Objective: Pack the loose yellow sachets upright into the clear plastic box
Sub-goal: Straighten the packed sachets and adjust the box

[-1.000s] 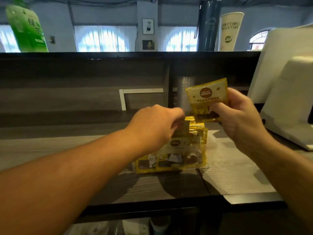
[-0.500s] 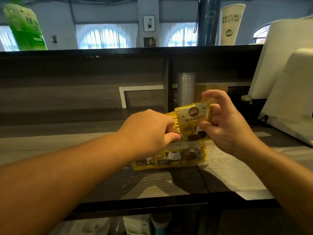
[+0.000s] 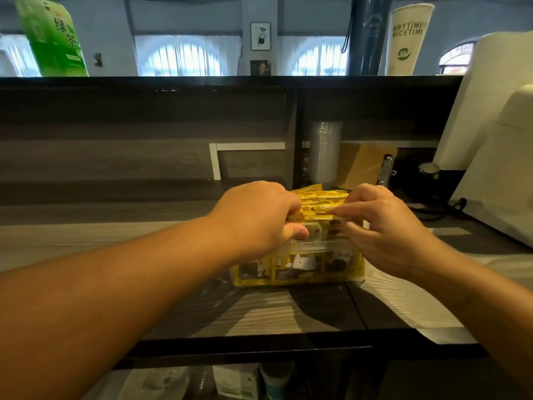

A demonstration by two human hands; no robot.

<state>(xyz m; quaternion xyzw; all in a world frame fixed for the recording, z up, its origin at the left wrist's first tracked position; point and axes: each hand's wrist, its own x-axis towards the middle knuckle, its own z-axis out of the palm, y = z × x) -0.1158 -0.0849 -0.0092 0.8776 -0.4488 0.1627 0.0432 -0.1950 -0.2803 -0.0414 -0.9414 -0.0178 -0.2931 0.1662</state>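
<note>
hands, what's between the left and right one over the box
In the head view, the upright tops of the yellow sachets fill the gap between the left hand and right hand, above the clear plastic box.

Stack of clear cups (image 3: 325, 153), brown clipboard (image 3: 364, 166), white machine (image 3: 496, 157), green bottle (image 3: 53, 36)

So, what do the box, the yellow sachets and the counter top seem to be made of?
Clear box: apparently thin rigid plastic, glossy; the sachets show through its wall.
Yellow sachets: probably plastic or foil film, shiny, with flat sealed edges.
Counter top: grey wood-grain surface, matt; perhaps laminate rather than solid wood, one cannot tell.
</note>
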